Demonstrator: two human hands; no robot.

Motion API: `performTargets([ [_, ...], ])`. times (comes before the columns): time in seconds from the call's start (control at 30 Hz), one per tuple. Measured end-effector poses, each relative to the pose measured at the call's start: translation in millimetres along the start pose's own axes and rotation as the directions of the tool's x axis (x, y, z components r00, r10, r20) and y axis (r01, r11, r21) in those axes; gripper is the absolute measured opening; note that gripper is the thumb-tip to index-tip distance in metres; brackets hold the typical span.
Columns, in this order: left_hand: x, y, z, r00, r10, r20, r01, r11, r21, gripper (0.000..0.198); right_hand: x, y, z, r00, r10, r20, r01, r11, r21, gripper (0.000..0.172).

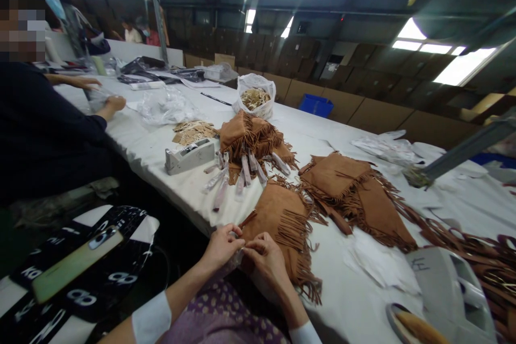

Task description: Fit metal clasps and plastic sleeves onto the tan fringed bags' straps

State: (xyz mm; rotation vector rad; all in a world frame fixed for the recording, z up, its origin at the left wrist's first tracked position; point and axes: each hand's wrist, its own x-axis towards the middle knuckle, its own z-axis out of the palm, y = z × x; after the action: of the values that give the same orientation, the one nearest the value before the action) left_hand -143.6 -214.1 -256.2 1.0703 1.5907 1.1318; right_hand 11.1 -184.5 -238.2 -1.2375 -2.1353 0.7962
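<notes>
At the near table edge, my left hand (222,247) and my right hand (268,259) meet with fingertips pinched together. Between them is a piece of clear plastic wrap (234,261), partly hidden by the fingers. Just beyond and beside them lies a brown suede piece with fringe (280,207), which looks like a fringed bag; my right hand is over its near edge. Farther back is a pile of similar brown fringed pieces (252,134), with several plastic-wrapped strips (244,174) hanging at its front. More brown fringed pieces (338,177) lie to the right.
Left of the pile stand a grey tape dispenser (191,157) and tan scraps (195,131). A white bag of scraps (256,98) is behind. A second tape dispenser (447,290) sits near right. A phone (76,266) lies on a patterned seat; a co-worker's hands (115,103) handle plastic.
</notes>
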Motion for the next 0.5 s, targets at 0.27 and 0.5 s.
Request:
performTargets([
  [0.27, 0, 0, 1.2, 0.999, -0.031, 0.044, 0.032, 0.999, -0.032, 0.025, 3, -3, -1, 1.000, -0.010, 0.024, 0.012, 0.996, -0.085, 0.018],
  [0.5, 8, -10, 6.5, 0.998, -0.048, 0.037, 0.054, 0.986, -0.159, 0.024, 3, -3, 9, 0.995, -0.029, -0.091, 0.012, 0.983, -0.185, 0.015],
])
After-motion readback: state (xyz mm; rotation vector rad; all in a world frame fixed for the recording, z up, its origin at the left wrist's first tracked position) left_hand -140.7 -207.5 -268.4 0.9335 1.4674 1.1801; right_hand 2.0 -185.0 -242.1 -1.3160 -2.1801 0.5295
